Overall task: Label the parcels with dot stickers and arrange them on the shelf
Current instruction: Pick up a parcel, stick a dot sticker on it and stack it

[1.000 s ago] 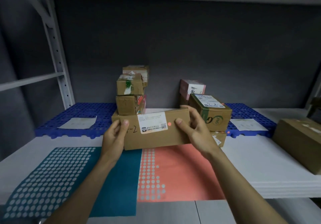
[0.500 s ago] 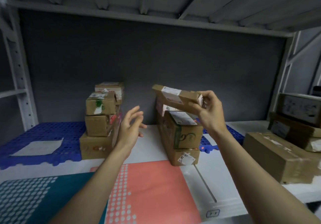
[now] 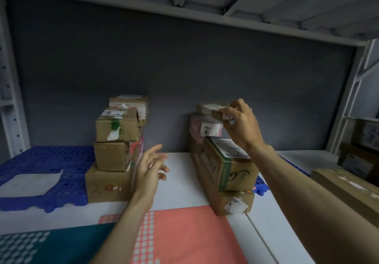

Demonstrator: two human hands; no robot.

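Now right hand [image 3: 241, 123] pinches flat brown parcel [image 3: 211, 110] atop the pink box [image 3: 202, 127] on the right stack; left hand [image 3: 150, 168], fingers spread, hovers left of that stack, holding nothing.

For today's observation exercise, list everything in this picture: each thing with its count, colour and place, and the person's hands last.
Left stack: four brown parcels, on the blue pallet's right end.
Right stack: two brown parcels in front, pink one behind and above.
Held parcel: one, brown, flat, above the pink one.
Pallets: blue, one left, edge of another right.
Paper: one grey sheet, on the left pallet.
Sticker sheets: one teal, one coral, front of shelf.
More parcels: brown, far right, count unclear.
Shelf: white.
Left hand: open, beside the left stack.
Right hand: grips the held parcel.
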